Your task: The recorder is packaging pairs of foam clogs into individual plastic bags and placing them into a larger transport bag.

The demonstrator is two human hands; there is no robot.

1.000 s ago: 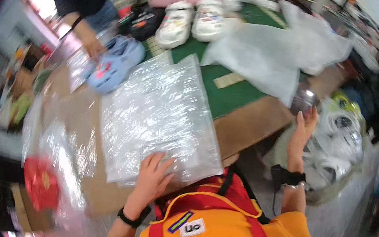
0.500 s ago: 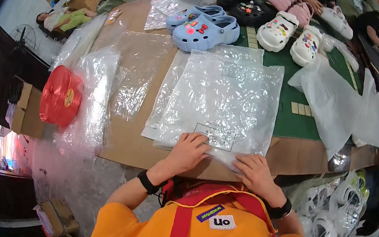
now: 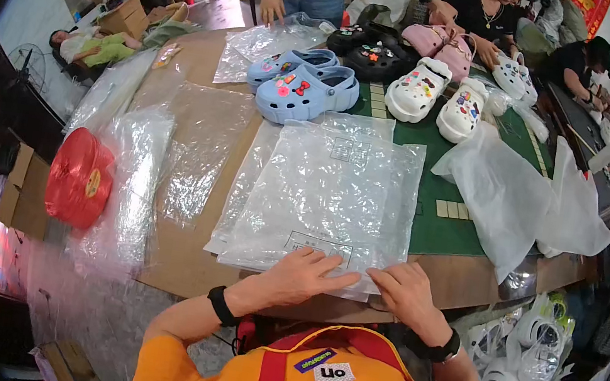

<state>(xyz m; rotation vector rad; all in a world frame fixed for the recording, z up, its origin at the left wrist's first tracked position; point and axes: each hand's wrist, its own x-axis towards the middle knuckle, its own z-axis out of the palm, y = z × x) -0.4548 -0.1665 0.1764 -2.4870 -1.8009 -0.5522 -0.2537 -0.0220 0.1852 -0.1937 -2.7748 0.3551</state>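
Note:
A stack of clear plastic bags lies flat on the cardboard-covered table in front of me. My left hand rests palm down on the near edge of the top bag, fingers spread. My right hand presses the same edge just to its right, fingertips almost meeting the left hand's. Neither hand grips anything. Beyond the bags stands a pair of light blue clogs with small charms.
A red spool of twine sits at the left by crumpled clear film. White clogs, black clogs and pink clogs line the far green mat. A loose white bag lies right. Other people stand behind the table.
My right hand came down from the right onto the bag's near edge beside my left. My view swung so the bags now lie straight ahead.

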